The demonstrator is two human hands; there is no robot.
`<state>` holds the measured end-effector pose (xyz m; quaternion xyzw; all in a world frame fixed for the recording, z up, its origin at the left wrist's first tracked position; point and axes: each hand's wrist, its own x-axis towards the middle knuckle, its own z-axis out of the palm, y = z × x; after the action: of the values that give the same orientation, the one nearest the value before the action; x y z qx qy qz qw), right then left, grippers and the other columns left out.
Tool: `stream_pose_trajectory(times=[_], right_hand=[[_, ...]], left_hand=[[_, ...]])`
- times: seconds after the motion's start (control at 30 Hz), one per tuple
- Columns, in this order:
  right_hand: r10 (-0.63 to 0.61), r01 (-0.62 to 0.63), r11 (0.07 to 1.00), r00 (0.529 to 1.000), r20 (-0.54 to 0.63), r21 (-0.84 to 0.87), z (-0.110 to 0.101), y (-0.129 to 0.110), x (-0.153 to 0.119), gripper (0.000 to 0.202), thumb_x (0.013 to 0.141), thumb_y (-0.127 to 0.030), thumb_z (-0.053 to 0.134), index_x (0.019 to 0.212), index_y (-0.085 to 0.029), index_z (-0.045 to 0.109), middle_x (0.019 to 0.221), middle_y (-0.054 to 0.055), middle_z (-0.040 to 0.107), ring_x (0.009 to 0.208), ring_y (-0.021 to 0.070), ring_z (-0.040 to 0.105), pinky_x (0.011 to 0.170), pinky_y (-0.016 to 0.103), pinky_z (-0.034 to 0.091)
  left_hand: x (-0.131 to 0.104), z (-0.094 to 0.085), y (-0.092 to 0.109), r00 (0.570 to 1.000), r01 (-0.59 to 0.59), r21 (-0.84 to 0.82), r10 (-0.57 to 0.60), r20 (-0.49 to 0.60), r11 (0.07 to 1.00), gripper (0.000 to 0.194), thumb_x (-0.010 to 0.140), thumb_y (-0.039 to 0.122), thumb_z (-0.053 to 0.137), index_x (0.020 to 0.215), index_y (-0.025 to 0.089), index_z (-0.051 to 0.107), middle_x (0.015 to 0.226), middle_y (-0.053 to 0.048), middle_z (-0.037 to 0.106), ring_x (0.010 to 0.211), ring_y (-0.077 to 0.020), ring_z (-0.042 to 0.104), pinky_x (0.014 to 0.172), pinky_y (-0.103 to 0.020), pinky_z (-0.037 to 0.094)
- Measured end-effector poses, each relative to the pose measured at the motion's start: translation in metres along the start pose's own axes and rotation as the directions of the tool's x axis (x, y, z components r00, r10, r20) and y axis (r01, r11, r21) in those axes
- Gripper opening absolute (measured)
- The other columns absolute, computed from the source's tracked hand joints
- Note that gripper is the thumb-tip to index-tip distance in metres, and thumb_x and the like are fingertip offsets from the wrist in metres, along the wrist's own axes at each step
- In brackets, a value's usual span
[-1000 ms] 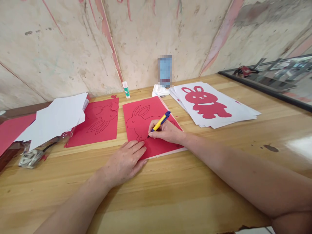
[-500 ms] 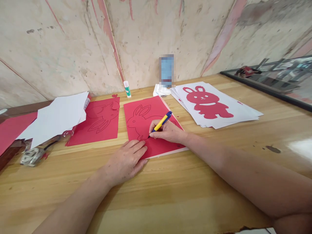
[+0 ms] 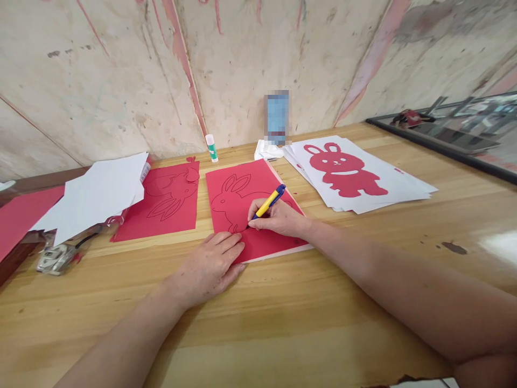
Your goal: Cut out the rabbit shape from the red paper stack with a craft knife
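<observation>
A sheet of red paper (image 3: 258, 175) lies in front of me on top of pale sheets, with a rabbit outline (image 3: 230, 195) drawn on it in dark line. My right hand (image 3: 277, 220) rests on the sheet, its fingers closed round a yellow and blue pen (image 3: 269, 203). The pen's tip meets the paper near the rabbit's front paws. My left hand (image 3: 218, 261) lies flat over the sheet's lower left edge, fingers stretched out and holding nothing.
Left lies another red sheet (image 3: 183, 218) with a rabbit outline, beside white paper (image 3: 100, 186) and a clear-wrapped item (image 3: 56, 260). A glue stick (image 3: 211, 149) stands behind. White sheets (image 3: 404, 183) carrying a red rabbit cutout (image 3: 349, 171) lie right, near a dark-framed pane (image 3: 444, 144).
The pen tip has moved very slightly to the right at the paws. My left hand stays in place, and the whole view has shifted a little.
</observation>
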<state>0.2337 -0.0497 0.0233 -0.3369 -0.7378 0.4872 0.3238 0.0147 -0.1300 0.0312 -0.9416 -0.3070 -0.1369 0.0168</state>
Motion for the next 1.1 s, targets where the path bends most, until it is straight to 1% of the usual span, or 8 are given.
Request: stream_pose_trajectory(times=[0.3,0.47,0.7,1.1], right_hand=[[-0.006,0.006,1.0,1.0,0.018,-0.005,-0.0003,-0.0007,-0.0004,0.006,0.071,-0.02,0.064,0.073,-0.019,0.058,0.064,-0.003,0.059,0.062,0.0126,0.053,0.063,0.027,0.043],[-0.018,0.018,1.0,1.0,0.008,-0.011,-0.0003,0.0011,0.0002,0.006,0.071,-0.019,0.063,0.073,-0.018,0.058,0.063,-0.003,0.059,0.062,0.0123,0.053,0.063,0.027,0.043],[0.003,-0.002,1.0,1.0,0.014,-0.01,-0.0002,0.0,-0.0004,0.008,0.071,-0.022,0.065,0.073,-0.019,0.058,0.064,-0.002,0.058,0.062,0.0125,0.053,0.062,0.027,0.043],[-0.011,0.011,1.0,0.999,0.042,-0.005,-0.0015,0.0002,-0.0001,0.007,0.072,-0.021,0.064,0.075,-0.018,0.058,0.065,-0.002,0.059,0.063,0.0128,0.054,0.065,0.028,0.044]], left_hand=[[0.0001,0.0002,0.0001,1.0,0.002,-0.002,-0.002,0.003,1.0,0.031,0.094,0.028,0.049,0.117,0.011,0.06,0.121,-0.016,0.063,0.113,-0.0289,0.057,0.092,-0.045,0.052],[0.0,0.0,0.0001,1.0,-0.001,-0.007,0.001,-0.006,1.0,0.03,0.093,0.027,0.05,0.117,0.011,0.06,0.121,-0.016,0.063,0.114,-0.0288,0.057,0.093,-0.045,0.052],[-0.0002,-0.0001,0.0005,1.0,0.012,-0.015,-0.012,0.002,1.0,0.03,0.094,0.028,0.049,0.117,0.013,0.06,0.121,-0.015,0.063,0.113,-0.0287,0.057,0.093,-0.045,0.052],[-0.0005,0.0006,-0.0005,1.0,0.001,0.004,-0.001,0.0,1.0,0.032,0.094,0.029,0.049,0.117,0.01,0.06,0.121,-0.016,0.063,0.113,-0.029,0.057,0.093,-0.045,0.052]])
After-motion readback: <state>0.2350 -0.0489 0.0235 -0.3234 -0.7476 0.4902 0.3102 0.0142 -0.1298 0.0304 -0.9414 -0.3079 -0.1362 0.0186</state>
